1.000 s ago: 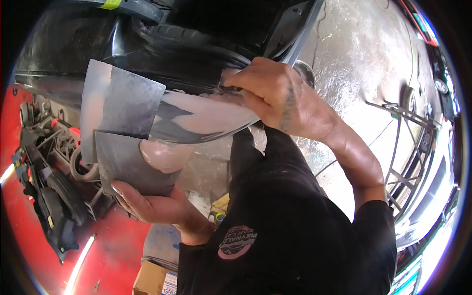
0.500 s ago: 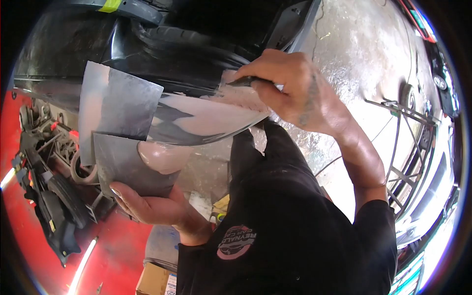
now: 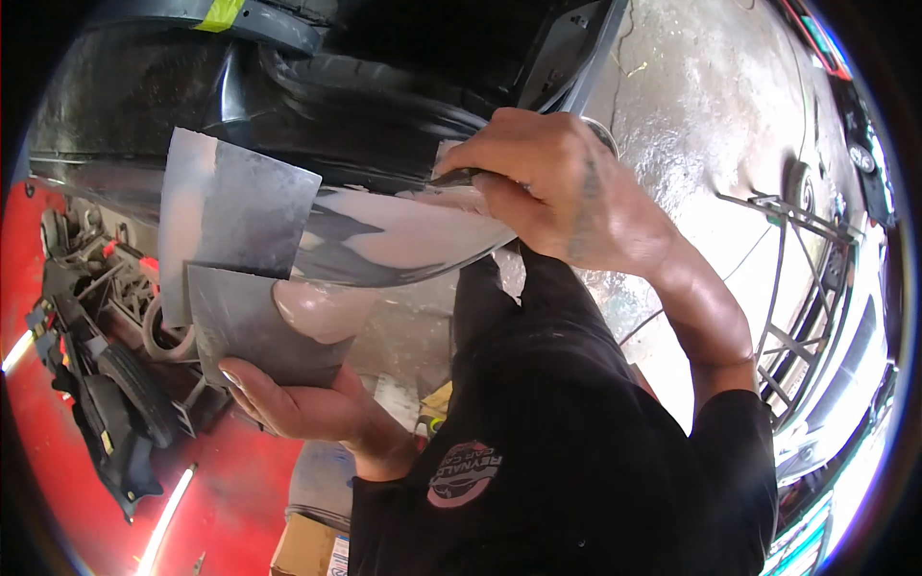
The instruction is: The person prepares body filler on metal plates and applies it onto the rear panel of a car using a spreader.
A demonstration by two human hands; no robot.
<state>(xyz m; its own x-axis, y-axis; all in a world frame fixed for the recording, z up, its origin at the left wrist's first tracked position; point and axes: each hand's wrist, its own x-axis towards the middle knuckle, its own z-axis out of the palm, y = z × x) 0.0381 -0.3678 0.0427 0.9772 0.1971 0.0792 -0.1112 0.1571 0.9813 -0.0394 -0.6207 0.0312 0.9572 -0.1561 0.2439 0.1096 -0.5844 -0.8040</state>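
My left hand [image 3: 293, 398] is closed on the lower edge of a grey plate [image 3: 240, 326] that bears a lump of pinkish paste [image 3: 317, 309]. Behind its top edge is a second grey sheet [image 3: 254, 197] with a pale band on its left side. My right hand [image 3: 533, 178] pinches a thin, dark-edged spreader [image 3: 459, 178], mostly hidden by the fingers, against the right part of a curved car panel [image 3: 413, 230]. Pinkish filler and grey patches cover the panel's surface.
Black car bodywork [image 3: 384, 106] with yellow-green tape [image 3: 221, 13] spans the top. Car parts and a tyre [image 3: 137, 392] lie at left on a red floor [image 3: 230, 480]. A metal stand [image 3: 788, 288] is at right. A cardboard box [image 3: 305, 547] and a bucket [image 3: 322, 480] are at the bottom.
My right hand moved right and slightly up along the panel, then came back left and down with the spreader. My left hand and the plate have barely shifted.
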